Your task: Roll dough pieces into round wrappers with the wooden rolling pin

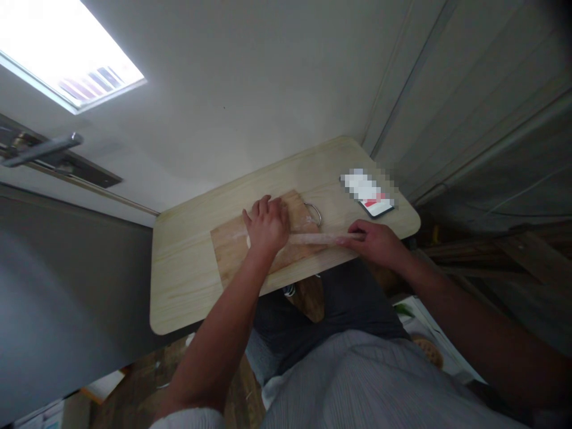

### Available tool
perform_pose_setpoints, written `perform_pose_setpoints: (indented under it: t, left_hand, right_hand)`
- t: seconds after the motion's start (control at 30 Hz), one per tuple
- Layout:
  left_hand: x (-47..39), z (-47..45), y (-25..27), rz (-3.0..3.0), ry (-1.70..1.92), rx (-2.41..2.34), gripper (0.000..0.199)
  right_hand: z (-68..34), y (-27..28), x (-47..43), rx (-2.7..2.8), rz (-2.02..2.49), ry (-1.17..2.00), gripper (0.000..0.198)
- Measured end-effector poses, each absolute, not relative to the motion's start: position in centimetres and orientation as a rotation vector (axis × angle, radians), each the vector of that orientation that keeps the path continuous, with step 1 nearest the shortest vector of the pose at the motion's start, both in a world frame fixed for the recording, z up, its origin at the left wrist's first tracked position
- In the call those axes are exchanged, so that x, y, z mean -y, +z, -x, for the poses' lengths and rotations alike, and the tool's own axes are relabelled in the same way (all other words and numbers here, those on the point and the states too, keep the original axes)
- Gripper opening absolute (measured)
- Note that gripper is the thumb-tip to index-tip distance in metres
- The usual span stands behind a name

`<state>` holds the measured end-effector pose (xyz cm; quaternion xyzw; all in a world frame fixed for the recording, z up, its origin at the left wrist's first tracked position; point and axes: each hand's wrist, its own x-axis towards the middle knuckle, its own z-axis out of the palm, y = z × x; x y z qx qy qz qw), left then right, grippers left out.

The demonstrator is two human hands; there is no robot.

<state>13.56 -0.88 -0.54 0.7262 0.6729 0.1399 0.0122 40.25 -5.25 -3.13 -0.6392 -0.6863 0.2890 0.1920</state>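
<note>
A wooden cutting board (232, 250) lies on the table, dusted with white in places. Across it runs a slim, pale rolling pin (313, 238). My right hand (375, 241) is closed around the pin's right end, just past the board's edge. My left hand (268, 226) lies palm down over the board, fingers spread and pointing away from me. The left part of the pin disappears at that palm. A small pale bit (248, 241) shows at the wrist's left side; I cannot tell whether it is dough or the pin's end. What lies under the palm is hidden.
The light wood table (183, 274) stands against a white door with a metal handle (44, 149). A phone (378, 205), partly blurred, rests at the table's right. The board has a metal ring (315, 211) at its far right corner. A grey panel (67, 286) borders the left.
</note>
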Motion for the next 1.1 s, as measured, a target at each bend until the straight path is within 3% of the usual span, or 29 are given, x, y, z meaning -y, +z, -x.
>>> perform_pose_setpoints:
  t: [0.87, 1.0, 1.1]
  left_hand:
    - [6.9, -12.5, -1.5, -2.219, 0.356, -2.144, 0.051]
    - [6.5, -11.4, -2.0, -2.238, 0.442, -2.020, 0.055]
    - [6.2, -10.0, -2.5, -2.203, 0.668, -1.843, 0.048]
  right_hand:
    - [-40.0, -2.9, 5.9, 2.173, 1.691, 0.764, 0.034]
    - [-40.2, -2.9, 5.8, 2.214, 1.650, 0.792, 0.034]
    - [-40.5, -2.9, 5.6, 2.217, 1.638, 0.837, 0.036]
